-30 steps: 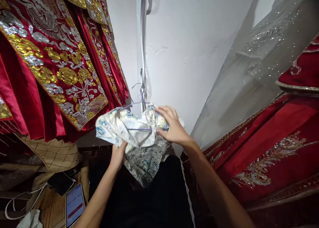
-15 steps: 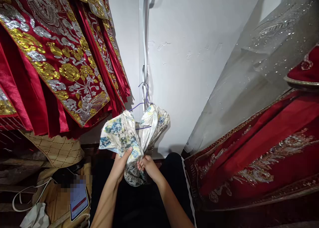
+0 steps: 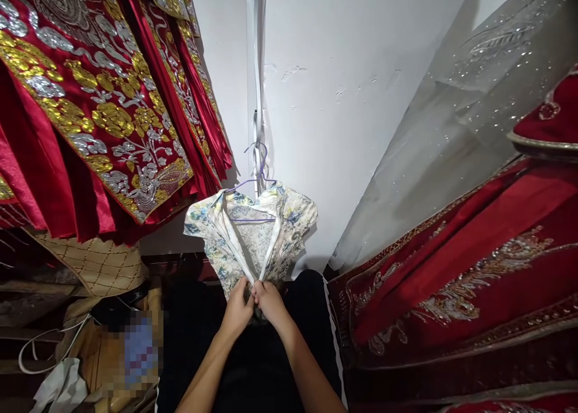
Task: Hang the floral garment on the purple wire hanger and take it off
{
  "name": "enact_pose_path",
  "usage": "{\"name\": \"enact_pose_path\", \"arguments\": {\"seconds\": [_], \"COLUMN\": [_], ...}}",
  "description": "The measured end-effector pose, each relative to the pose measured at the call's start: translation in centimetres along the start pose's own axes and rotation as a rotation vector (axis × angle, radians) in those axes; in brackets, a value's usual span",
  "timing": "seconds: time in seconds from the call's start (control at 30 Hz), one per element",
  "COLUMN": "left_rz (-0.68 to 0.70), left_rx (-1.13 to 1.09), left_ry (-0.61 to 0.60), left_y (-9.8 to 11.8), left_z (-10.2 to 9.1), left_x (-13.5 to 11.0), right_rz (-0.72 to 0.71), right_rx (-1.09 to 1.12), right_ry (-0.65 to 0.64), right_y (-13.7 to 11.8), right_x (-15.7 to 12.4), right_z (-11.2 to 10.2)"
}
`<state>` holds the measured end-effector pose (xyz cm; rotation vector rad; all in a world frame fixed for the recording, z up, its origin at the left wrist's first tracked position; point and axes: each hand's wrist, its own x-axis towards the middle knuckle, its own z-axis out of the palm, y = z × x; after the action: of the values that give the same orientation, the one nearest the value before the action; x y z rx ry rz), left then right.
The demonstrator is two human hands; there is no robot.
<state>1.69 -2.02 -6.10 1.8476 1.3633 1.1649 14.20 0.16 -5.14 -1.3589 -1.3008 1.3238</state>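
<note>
A short-sleeved floral shirt (image 3: 212, 238), cream with blue and yellow flowers, hangs on a purple wire hanger (image 3: 263, 167) in front of me. Its front is parted in a V, and the patterned inside of the back shows between the two edges. My left hand (image 3: 239, 304) pinches the left front edge low down. Right beside it, my right hand (image 3: 267, 297) is closed on the other front edge. Both hands meet at the bottom of the V. The shirt's lower part is hidden behind them and falls towards my dark-clothed lap.
A white strap (image 3: 258, 88) runs down the white wall (image 3: 325, 136) to the hanger. Red embroidered garments (image 3: 126, 124) hang at left; sparkly sheer fabric (image 3: 451, 112) and a red beaded garment (image 3: 451, 292) are at right. A wooden stool (image 3: 97, 347) with a blurred item stands lower left.
The shirt has turned to face me and spread wider, its front edges now drawn together at the bottom. My left hand has moved right and down, next to my right hand.
</note>
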Motion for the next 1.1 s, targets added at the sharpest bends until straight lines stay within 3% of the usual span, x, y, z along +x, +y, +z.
{"name": "enact_pose_path", "arguments": {"seconds": [0.23,0.4,0.5,0.6,0.7,0.8,0.9,0.97,1.03,1.07,1.1], "left_rz": [-0.01,-0.008,-0.014,-0.034,-0.032,-0.014,0.045,0.128,0.286,0.351,0.402], "left_rx": [-0.048,-0.016,0.078,0.156,0.171,0.168,0.139,0.088,-0.012,-0.039,-0.018], "left_ry": [0.025,0.067,-0.01,-0.074,-0.119,-0.206,-0.332,-0.313,0.002,0.108,0.131], "left_y": [0.5,1.1,1.0,0.6,-0.1,0.2,3.3,7.2,11.4,13.3,15.0], "left_z": [0.0,0.0,0.0,-0.2,-1.0,-2.7,-5.7,-8.0,-9.9,-10.6,-11.0], "left_x": [0.5,0.2,0.5,1.1,2.4,4.7,8.0,10.3,12.2,13.0,13.7], "right_rz": [-0.07,-0.015,-0.017,-0.112,-0.22,-0.319,-0.358,-0.36,-0.377,-0.394,-0.416], "right_rx": [0.007,0.14,0.282,0.334,0.353,0.385,0.386,0.378,0.339,0.311,0.286], "right_ry": [-0.026,-0.215,-0.216,-0.134,-0.143,-0.151,-0.146,-0.141,-0.147,-0.154,-0.156], "right_y": [0.0,-2.1,-6.4,-13.5,-20.3,-23.4,-23.0,-22.4,-22.2,-22.3,-22.5], "right_x": [-0.3,-1.2,0.0,1.9,2.9,2.5,1.8,1.6,1.5,1.6,1.6], "right_z": [-0.8,-1.0,-2.7,-4.9,-5.9,-5.7,-5.3,-5.2,-5.2,-5.1,-5.1]}}
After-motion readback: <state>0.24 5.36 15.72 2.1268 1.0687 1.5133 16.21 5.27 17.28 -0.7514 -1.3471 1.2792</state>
